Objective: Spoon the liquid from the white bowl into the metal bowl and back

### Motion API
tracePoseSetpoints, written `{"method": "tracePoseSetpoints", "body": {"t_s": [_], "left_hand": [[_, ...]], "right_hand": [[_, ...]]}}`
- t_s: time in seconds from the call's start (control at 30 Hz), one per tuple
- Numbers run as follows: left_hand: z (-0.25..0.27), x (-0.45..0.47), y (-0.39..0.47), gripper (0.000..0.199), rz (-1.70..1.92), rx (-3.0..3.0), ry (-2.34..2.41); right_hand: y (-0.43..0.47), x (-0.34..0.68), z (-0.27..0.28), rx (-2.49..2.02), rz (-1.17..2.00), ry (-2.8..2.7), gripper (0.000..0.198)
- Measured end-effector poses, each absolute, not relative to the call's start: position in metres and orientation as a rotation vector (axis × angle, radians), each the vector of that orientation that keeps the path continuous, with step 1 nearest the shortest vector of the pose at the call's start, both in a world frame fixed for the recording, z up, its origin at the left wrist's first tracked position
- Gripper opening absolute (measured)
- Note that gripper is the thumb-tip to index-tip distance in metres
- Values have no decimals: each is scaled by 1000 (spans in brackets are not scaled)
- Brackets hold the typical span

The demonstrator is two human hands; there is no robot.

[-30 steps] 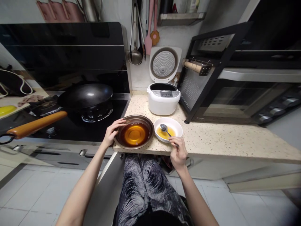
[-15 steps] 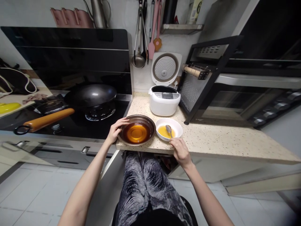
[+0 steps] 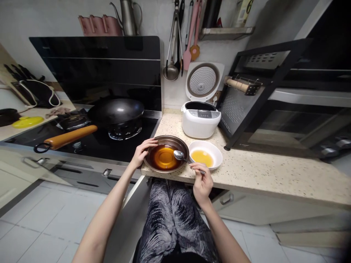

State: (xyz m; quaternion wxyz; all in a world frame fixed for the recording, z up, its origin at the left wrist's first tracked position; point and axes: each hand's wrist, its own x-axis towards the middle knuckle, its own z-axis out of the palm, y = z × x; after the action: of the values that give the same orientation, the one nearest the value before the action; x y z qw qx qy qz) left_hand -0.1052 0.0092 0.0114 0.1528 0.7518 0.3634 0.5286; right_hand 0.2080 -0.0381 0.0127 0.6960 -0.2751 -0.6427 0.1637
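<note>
A dark metal bowl (image 3: 153,168) of clear amber-brown liquid stands near the counter's front edge. My left hand (image 3: 142,152) holds its left rim, with the fingers reaching over the edge. In my right hand (image 3: 203,180) is a metal spoon (image 3: 179,155), gripped by the handle. The spoon's head hangs over the right part of the metal bowl; I cannot tell whether it carries liquid. Touching or almost touching that bowl on the right is a white bowl (image 3: 218,159) with a shallow layer of yellow liquid.
Behind the bowls stands a white rice cooker (image 3: 201,124) with its lid raised. To the left, a black wok (image 3: 116,113) sits on the stove, its wooden handle (image 3: 72,137) pointing towards me. An oven (image 3: 293,124) is at the right. Below the counter a cabinet door (image 3: 134,212) hangs open.
My right hand has lifted the spoon out of the white bowl and brought it left over the metal bowl. My left hand stays on the rim. The view has turned slightly left.
</note>
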Motion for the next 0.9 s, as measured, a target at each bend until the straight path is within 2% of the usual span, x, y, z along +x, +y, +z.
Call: {"method": "tracePoseSetpoints", "body": {"t_s": [0.9], "left_hand": [[13, -104, 10, 50, 1517, 2146, 1054]], "right_hand": [[-35, 181, -3, -745, 665, -1380, 17]]}}
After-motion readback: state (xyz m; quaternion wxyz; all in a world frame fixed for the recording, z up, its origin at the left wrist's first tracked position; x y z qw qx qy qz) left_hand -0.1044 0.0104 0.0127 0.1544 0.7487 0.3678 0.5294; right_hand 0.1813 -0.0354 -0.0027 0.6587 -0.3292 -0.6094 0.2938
